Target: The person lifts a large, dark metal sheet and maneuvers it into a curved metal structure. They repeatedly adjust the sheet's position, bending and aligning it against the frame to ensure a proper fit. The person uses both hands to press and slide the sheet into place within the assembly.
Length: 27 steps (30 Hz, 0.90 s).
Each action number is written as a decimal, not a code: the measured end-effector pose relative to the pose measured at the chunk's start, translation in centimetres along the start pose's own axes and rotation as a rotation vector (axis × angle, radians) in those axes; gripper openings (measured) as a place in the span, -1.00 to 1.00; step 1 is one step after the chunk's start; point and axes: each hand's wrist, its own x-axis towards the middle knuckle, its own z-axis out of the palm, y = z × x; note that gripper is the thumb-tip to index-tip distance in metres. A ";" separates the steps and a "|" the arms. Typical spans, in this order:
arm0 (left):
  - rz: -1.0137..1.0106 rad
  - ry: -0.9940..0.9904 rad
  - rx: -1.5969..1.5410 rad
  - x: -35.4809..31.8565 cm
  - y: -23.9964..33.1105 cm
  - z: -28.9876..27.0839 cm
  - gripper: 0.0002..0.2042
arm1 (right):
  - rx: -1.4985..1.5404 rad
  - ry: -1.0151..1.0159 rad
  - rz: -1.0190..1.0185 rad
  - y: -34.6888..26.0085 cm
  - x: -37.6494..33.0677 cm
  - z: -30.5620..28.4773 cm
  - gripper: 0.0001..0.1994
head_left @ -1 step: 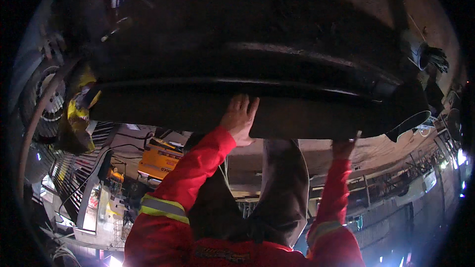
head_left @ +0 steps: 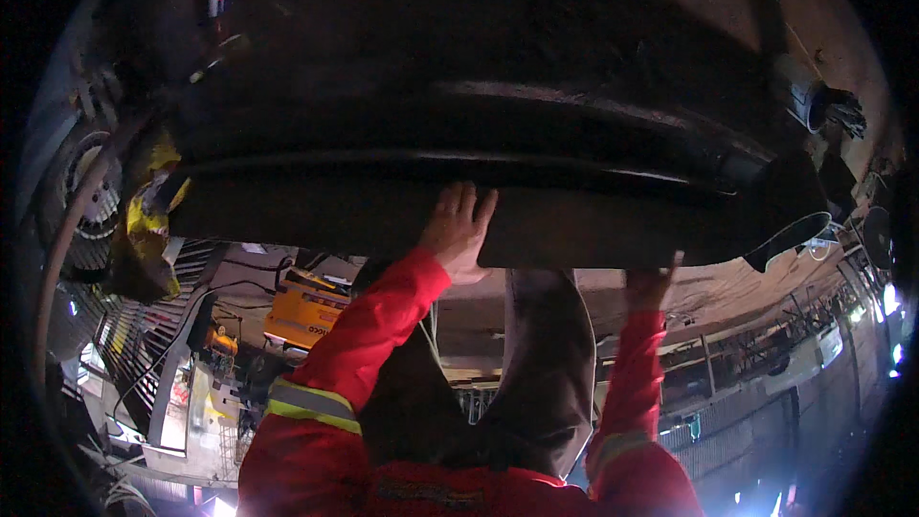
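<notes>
A long dark panel (head_left: 565, 225) with a smooth face stretches across the middle of the view, and its right end curls round. My left hand (head_left: 458, 235) presses flat on this panel near its middle, fingers stretched out and the thumb apart. At the panel's lower edge, further right, is my right hand (head_left: 651, 285). Its thumb points up beside the edge, while its other fingers are hidden under or behind the panel. Both sleeves are red with reflective bands.
A yellow and black bundle (head_left: 145, 220) sits at the panel's left end, beside a round slotted wheel (head_left: 91, 187). An orange machine (head_left: 308, 308) with dark cables stands below left. Toward the right is a metal can (head_left: 809, 105) with a dark brush-like thing by it.
My right hand has slid slightly left along the panel's lower edge. The left hand stays flat on the panel, and the view has shifted a little.
</notes>
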 end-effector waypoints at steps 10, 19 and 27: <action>-0.119 -0.113 -0.096 -4.0 -5.6 -3.6 0.00 | -0.393 0.030 0.051 8.4 -0.5 3.4 -0.69; -0.053 -0.033 -0.028 -4.3 -6.6 -3.1 -0.05 | -0.234 0.243 -0.150 5.7 -3.5 12.8 -0.71; -0.060 -0.093 -0.040 -3.7 -7.6 -2.3 -0.30 | -0.822 0.013 -0.310 5.4 -5.4 19.0 -0.65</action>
